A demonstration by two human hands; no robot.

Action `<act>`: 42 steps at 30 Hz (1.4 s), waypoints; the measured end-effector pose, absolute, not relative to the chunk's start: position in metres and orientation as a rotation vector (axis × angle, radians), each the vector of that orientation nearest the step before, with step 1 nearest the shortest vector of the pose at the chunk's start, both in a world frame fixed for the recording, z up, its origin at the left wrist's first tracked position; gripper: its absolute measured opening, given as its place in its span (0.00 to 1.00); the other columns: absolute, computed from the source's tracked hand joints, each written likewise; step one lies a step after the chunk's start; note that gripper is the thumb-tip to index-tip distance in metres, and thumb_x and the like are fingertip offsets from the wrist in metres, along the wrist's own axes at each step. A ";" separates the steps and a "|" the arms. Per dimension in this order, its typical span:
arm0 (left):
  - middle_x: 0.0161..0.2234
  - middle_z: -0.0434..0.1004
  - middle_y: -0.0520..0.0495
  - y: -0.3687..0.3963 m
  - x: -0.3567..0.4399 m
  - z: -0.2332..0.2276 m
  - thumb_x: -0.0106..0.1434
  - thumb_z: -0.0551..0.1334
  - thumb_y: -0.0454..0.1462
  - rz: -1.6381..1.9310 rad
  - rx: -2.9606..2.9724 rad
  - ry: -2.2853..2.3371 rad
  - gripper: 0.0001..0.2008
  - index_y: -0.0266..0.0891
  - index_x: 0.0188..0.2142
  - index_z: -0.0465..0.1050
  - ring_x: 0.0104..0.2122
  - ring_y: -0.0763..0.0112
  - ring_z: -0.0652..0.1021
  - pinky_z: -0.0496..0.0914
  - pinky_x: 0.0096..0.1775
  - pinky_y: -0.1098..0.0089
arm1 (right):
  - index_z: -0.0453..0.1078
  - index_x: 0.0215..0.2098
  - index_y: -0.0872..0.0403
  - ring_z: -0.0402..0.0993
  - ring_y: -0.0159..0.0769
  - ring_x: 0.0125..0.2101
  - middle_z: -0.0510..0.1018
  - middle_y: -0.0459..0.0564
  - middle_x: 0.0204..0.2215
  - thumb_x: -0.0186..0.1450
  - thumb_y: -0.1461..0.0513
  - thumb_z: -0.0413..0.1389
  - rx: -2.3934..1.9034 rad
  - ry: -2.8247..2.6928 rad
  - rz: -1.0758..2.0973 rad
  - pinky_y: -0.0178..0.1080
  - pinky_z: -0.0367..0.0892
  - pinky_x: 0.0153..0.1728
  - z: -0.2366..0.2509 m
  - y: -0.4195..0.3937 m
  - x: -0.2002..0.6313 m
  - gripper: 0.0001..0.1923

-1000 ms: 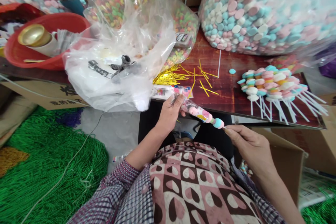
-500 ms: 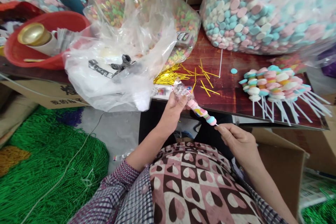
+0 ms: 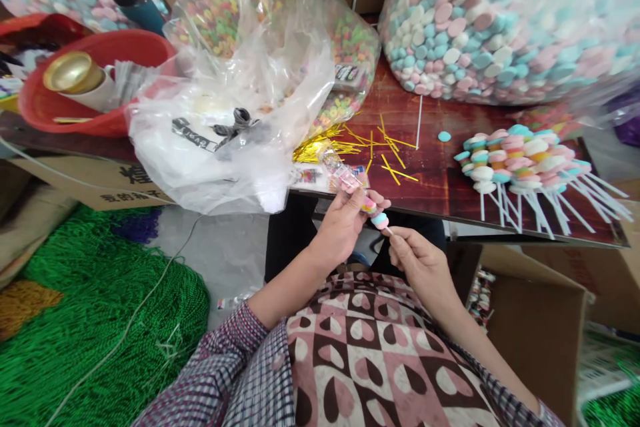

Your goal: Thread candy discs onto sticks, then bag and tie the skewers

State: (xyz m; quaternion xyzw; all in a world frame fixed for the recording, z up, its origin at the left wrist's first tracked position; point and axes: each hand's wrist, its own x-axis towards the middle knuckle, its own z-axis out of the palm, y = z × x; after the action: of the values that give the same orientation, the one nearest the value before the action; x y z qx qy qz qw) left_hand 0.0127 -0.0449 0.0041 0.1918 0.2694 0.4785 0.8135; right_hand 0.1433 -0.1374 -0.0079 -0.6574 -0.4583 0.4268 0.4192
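Observation:
A marshmallow skewer [image 3: 380, 221] slants between my hands over the table's front edge, its upper part inside a clear plastic wrapper [image 3: 341, 171]. My left hand [image 3: 345, 220] is closed around the wrapped candies near the middle. Low on the skewer, my right hand [image 3: 416, 260] pinches the white stick. The lowest pink and blue marshmallows show outside my left fingers. Just beyond the wrapper's tip lies a heap of gold twist ties [image 3: 317, 148], with several more scattered to its right.
Finished-looking marshmallow skewers [image 3: 523, 157] are piled at the table's right, sticks overhanging the edge. Behind stands a big bag of marshmallows [image 3: 450, 47]. A bag of ring candies [image 3: 215, 27], a crumpled plastic bag [image 3: 225, 167] and a red basin [image 3: 45, 110] occupy the left. An open carton [image 3: 530, 320] sits lower right.
My left hand has slid down the skewer, toward the stick end. My right hand has moved left and slightly down with the stick, and more of the skewer is covered by my left fingers.

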 end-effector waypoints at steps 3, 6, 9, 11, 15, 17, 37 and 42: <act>0.30 0.74 0.52 -0.041 0.008 0.005 0.58 0.70 0.46 1.030 0.437 0.588 0.17 0.39 0.41 0.72 0.35 0.69 0.79 0.69 0.39 0.68 | 0.76 0.42 0.54 0.61 0.30 0.21 0.67 0.42 0.19 0.67 0.51 0.55 -1.647 -1.154 1.129 0.34 0.58 0.24 -0.007 -0.141 0.147 0.16; 0.27 0.73 0.53 -0.043 0.008 0.003 0.55 0.72 0.47 0.948 0.487 0.578 0.20 0.38 0.40 0.73 0.34 0.70 0.79 0.68 0.38 0.69 | 0.75 0.39 0.54 0.56 0.28 0.18 0.64 0.40 0.16 0.67 0.49 0.55 -1.613 -1.064 1.255 0.34 0.53 0.21 -0.008 -0.144 0.143 0.17; 0.25 0.73 0.53 -0.047 0.007 -0.001 0.53 0.73 0.45 0.850 0.530 0.573 0.19 0.38 0.40 0.74 0.35 0.69 0.79 0.68 0.42 0.67 | 0.73 0.37 0.54 0.52 0.26 0.16 0.61 0.38 0.14 0.67 0.47 0.56 -1.504 -0.893 1.438 0.33 0.49 0.19 -0.012 -0.145 0.136 0.18; 0.31 0.77 0.49 -0.049 0.004 -0.002 0.53 0.74 0.45 0.792 0.572 0.565 0.20 0.38 0.41 0.75 0.39 0.67 0.79 0.68 0.46 0.65 | 0.72 0.35 0.54 0.52 0.25 0.16 0.60 0.37 0.14 0.66 0.46 0.57 -1.445 -0.804 1.480 0.32 0.48 0.19 -0.014 -0.144 0.134 0.19; 0.57 0.72 0.42 -0.047 -0.005 0.001 0.51 0.74 0.45 0.823 0.585 0.545 0.29 0.45 0.51 0.72 0.53 0.60 0.75 0.67 0.53 0.60 | 0.74 0.36 0.54 0.54 0.25 0.17 0.65 0.39 0.15 0.63 0.47 0.60 -1.448 -0.771 1.437 0.32 0.49 0.19 -0.016 -0.143 0.134 0.18; 0.59 0.70 0.43 -0.044 -0.007 0.006 0.52 0.73 0.47 0.926 0.560 0.542 0.29 0.46 0.52 0.71 0.54 0.58 0.75 0.68 0.51 0.60 | 0.75 0.37 0.54 0.56 0.26 0.17 0.69 0.41 0.16 0.62 0.47 0.62 -1.490 -0.795 1.388 0.32 0.51 0.19 -0.016 -0.143 0.135 0.18; 0.26 0.73 0.52 -0.043 0.009 0.010 0.59 0.69 0.47 0.965 0.422 0.638 0.15 0.36 0.34 0.72 0.30 0.72 0.77 0.68 0.38 0.69 | 0.73 0.34 0.54 0.51 0.27 0.17 0.58 0.38 0.14 0.66 0.46 0.57 -1.495 -0.874 1.374 0.33 0.49 0.20 -0.013 -0.140 0.129 0.20; 0.26 0.75 0.52 -0.047 0.015 0.000 0.57 0.70 0.45 0.947 0.491 0.657 0.14 0.37 0.32 0.73 0.31 0.73 0.77 0.68 0.41 0.68 | 0.73 0.35 0.54 0.54 0.28 0.18 0.61 0.39 0.15 0.65 0.45 0.56 -1.599 -1.031 1.204 0.34 0.50 0.20 -0.013 -0.138 0.131 0.20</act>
State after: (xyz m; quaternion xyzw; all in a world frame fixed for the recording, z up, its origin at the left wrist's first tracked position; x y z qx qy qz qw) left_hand 0.0150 -0.0471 -0.0004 0.2298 0.3074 0.4433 0.8100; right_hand 0.1312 -0.1376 -0.0129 -0.6410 -0.4133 0.4826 0.4306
